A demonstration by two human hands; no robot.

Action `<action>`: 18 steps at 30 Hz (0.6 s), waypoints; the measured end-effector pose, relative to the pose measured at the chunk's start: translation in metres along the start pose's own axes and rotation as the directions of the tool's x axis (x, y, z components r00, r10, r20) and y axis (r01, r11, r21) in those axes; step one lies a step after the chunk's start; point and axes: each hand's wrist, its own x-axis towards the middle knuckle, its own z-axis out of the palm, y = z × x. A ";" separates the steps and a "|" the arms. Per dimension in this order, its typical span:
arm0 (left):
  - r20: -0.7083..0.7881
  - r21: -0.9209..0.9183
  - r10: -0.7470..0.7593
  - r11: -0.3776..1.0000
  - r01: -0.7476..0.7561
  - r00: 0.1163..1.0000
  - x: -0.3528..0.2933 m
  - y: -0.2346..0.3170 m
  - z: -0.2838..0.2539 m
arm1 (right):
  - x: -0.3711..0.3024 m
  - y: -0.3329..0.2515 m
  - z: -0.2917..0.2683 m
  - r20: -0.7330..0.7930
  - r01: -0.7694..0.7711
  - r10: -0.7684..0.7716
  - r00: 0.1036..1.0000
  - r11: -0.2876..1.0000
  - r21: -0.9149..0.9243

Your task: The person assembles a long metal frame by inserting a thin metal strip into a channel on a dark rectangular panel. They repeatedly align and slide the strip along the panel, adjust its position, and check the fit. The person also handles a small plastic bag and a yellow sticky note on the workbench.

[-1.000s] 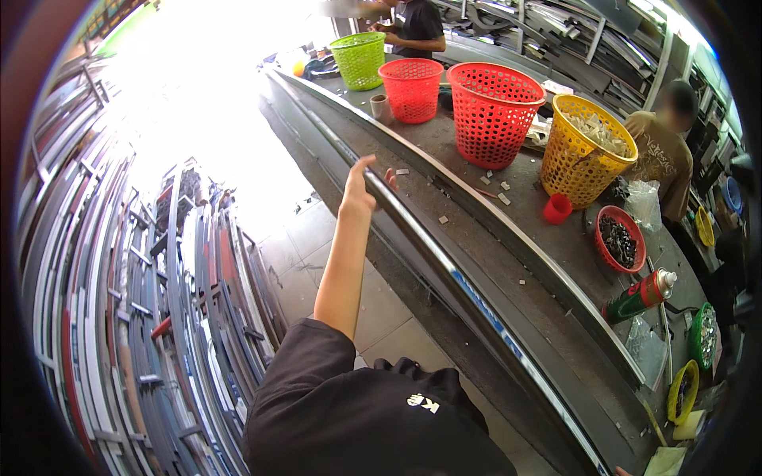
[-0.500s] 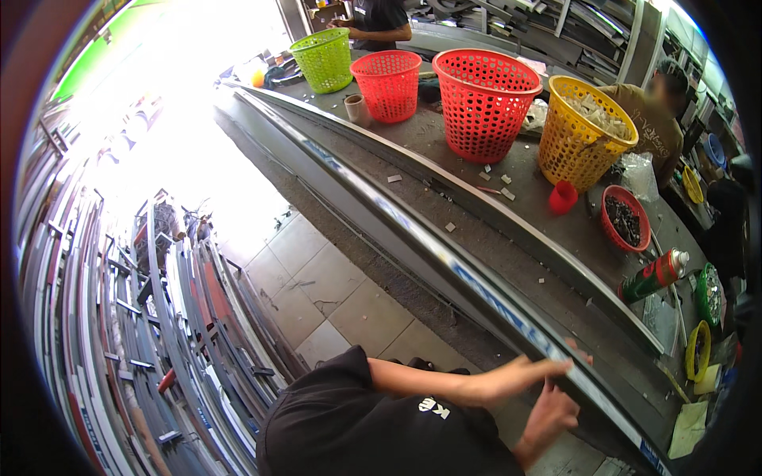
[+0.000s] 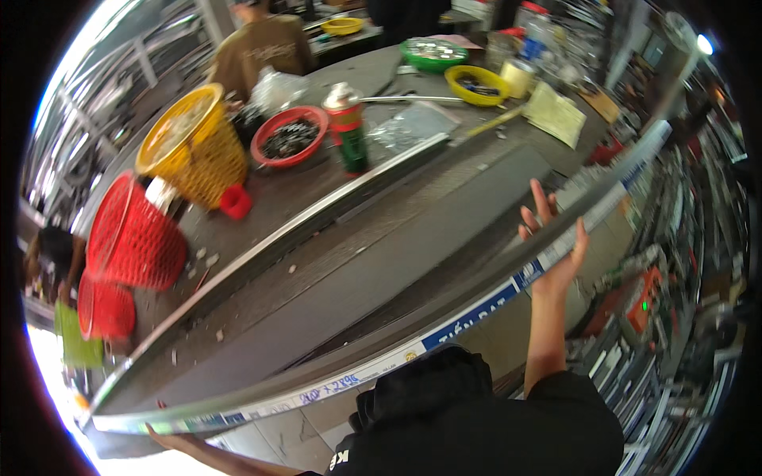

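- From my head view, the long metal bar [image 3: 397, 355] spans the picture in front of my body, along the near side of the workbench [image 3: 274, 208]; whether it touches the edge, I can't tell.
- Half a second ago my hands were close together on one stretch of it; now they are wide apart.
- My left hand [image 3: 176, 441] is closed around the bar near its left end, thumb on my side.
- My right hand [image 3: 558, 271] cups it from below, fingers spread beyond it and thumb on the near side, so it isn't clamped; the bar's right end runs on past it.
- The labelled blue-and-white face has come round towards me.
- With that wider spread, I judge the weight is better shared and the bar easier to steer, though the loose right hand could let it roll.
- My view has swung round too: the yellow basket [image 3: 208, 165] and larger red basket [image 3: 147, 238] now sit to the left, the spray can [image 3: 349, 135] beyond the bar.
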 end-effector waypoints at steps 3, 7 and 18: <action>0.043 -0.054 0.034 0.998 -0.032 0.998 0.034 -0.024 -0.009 | 0.016 -0.018 -0.031 -0.194 0.083 -0.079 0.978 0.996 0.013; 0.059 -0.096 0.110 0.990 -0.104 0.992 -0.001 -0.054 0.014 | 0.063 -0.065 -0.090 -0.430 0.263 -0.254 0.867 0.964 -0.038; 0.145 -0.242 -0.027 0.968 0.062 0.989 -0.246 -0.074 0.098 | 0.197 -0.223 -0.311 -0.030 0.123 -0.120 0.992 0.929 0.348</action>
